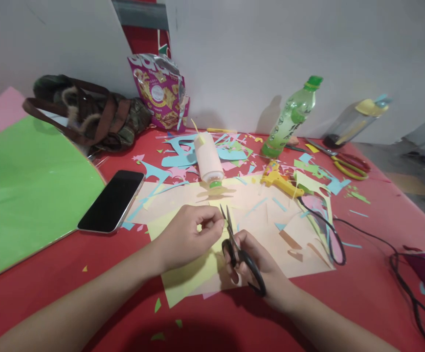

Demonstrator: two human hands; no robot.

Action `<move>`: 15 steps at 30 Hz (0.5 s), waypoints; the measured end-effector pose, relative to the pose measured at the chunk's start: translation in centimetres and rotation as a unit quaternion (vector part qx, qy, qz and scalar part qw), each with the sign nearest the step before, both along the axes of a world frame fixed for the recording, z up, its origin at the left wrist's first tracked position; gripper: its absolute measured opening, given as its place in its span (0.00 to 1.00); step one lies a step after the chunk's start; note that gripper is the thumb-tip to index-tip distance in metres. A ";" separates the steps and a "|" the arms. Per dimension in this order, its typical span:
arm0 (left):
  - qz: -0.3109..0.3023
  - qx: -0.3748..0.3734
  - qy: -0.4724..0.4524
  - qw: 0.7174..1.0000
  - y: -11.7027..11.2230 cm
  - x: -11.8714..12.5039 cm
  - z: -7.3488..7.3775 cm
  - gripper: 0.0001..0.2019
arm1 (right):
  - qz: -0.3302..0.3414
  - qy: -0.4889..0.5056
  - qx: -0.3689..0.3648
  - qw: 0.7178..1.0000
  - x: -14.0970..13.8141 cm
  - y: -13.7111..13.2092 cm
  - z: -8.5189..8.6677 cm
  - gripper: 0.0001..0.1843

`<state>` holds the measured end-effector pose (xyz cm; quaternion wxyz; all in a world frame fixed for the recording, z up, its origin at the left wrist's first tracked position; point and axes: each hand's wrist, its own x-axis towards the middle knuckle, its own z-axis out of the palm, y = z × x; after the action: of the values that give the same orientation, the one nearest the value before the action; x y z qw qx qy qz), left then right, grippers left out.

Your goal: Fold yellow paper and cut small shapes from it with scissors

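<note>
My right hand (247,261) grips black-handled scissors (251,271), with thumb and fingers in the loops. The slim blades are slightly apart and point up and away from me. Close to the blades, my left hand (193,230) pinches thumb against fingertips; a small yellowish bit seems to show there, too small to make out. Beneath both hands lie a yellow paper sheet (177,283) and a peach paper sheet (307,266). Just beyond them a paper-wrapped bottle (208,156) lies on its side, its green cap toward me.
Paper scraps (183,154) litter the red table (124,303). A phone (111,203) and a green sheet (32,190) lie left. To the right are a yellow glue gun (280,182) with a trailing black cord (366,224), a green drink bottle (291,117) and larger scissors (349,165). A snack bag (161,93) stands behind.
</note>
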<state>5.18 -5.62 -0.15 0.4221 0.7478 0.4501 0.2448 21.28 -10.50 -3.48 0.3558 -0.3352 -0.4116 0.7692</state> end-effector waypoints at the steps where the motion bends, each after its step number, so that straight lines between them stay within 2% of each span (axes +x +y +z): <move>1: -0.004 -0.003 0.002 1.000 0.0 0.0 0.1 0.09 | 0.000 0.000 -0.003 1.000 0.0 0.0 0.0 0.21; 6: -0.017 -0.008 0.015 1.000 0.1 -0.3 0.3 0.09 | 0.001 0.006 -0.017 1.000 0.1 0.0 -0.1 0.21; 15: -0.061 0.006 0.091 0.994 0.7 -1.1 0.8 0.11 | -0.001 -0.007 -0.034 0.999 0.1 -0.1 -0.1 0.22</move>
<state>4.10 -4.90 0.67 0.3893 0.7953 0.4391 0.1520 21.33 -10.56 -3.59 0.3420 -0.3530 -0.3876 0.7799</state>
